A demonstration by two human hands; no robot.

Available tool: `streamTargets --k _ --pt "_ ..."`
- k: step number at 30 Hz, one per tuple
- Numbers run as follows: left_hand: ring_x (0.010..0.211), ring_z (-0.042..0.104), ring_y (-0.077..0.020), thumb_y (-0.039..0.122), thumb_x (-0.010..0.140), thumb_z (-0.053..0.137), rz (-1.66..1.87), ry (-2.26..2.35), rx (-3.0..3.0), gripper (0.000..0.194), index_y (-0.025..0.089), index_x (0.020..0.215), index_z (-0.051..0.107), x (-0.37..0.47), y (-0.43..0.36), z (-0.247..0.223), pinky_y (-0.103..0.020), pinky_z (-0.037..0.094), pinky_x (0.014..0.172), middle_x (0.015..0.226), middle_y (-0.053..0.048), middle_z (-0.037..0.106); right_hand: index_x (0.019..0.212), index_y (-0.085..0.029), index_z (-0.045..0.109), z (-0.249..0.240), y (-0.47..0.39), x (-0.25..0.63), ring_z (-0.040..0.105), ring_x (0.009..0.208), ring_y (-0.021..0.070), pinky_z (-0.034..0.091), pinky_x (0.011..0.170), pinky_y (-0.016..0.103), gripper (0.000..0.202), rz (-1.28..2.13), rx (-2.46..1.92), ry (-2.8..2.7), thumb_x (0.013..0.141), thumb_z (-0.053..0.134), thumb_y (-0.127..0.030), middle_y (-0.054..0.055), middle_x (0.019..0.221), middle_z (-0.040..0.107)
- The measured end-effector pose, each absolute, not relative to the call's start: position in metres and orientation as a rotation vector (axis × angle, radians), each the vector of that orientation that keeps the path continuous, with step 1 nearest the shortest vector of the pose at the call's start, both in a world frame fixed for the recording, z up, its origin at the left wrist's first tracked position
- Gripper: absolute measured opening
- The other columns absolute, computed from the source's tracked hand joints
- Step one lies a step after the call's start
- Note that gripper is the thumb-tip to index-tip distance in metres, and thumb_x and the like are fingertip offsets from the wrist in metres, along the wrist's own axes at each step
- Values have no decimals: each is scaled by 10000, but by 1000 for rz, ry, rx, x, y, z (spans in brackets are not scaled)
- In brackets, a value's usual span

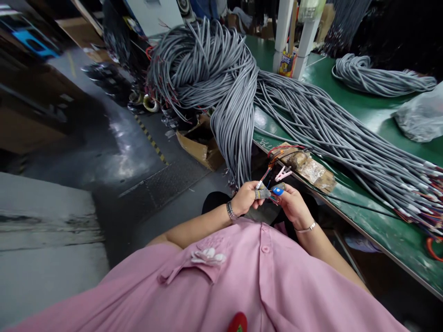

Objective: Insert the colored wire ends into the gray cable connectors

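Note:
My left hand [246,198] is closed around a bundle of thin coloured wires [273,198], whose ends fan out between my hands. A grey knitted cover sits on one of its fingers. Close beside it, my right hand [293,205] pinches at the same wires, with a small blue piece [277,190] at the thumb; whether that is worn or held I cannot tell. Just above my hands, a pink clip [283,174] is at the bench edge. Coloured wires with an orange connector [271,162] run up from my left hand to the bench.
A green bench [377,230] carries a long spread of grey cables [321,115] and a large coiled heap [200,60] hanging over its edge. A taped cardboard block [311,170] lies near the edge. An open carton [200,147] stands on the floor. A clear bag [420,115] lies right.

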State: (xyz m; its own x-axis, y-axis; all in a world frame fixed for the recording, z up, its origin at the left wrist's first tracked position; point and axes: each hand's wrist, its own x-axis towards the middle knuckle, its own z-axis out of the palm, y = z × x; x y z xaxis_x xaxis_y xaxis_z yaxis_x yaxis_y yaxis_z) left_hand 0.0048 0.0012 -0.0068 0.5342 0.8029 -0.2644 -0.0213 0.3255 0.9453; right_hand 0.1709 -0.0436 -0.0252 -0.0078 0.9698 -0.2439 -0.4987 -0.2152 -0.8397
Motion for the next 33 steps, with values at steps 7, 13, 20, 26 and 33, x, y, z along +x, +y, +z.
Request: streamTargets --k 7,13,20,26,33 --pt "296 363 -49 346 648 734 575 731 1003 272 142 686 557 6 16 -2 -167 221 292 422 38 510 863 -195 671 -36 -16 186 527 555 102 499 571 264 505 1619 -847 -437 730 610 -678 14 764 658" --pt "294 366 -50 311 624 737 567 703 948 266 152 668 529 16 24 -4 -158 203 287 413 41 496 883 -179 672 -30 -1 182 516 544 104 462 531 238 476 1486 -840 -548 793 574 -635 5 697 637" --pt "282 345 -50 281 622 720 526 714 962 229 148 668 539 22 23 -6 -163 203 277 407 41 498 691 -179 620 -28 1 172 507 539 95 445 511 212 383 1326 -797 -435 771 664 -551 -15 615 592" --pt "287 336 -45 315 623 727 540 717 963 259 149 664 532 21 20 -4 -164 192 285 403 48 484 765 -190 624 -26 -4 174 518 507 108 478 493 242 466 1500 -785 -397 750 610 -655 -3 651 620" --pt "316 391 -56 364 651 729 636 771 995 286 151 675 539 13 0 0 -177 259 311 461 27 543 813 -207 631 -19 -13 177 570 590 125 503 524 251 448 1601 -782 -385 716 655 -643 17 767 662"
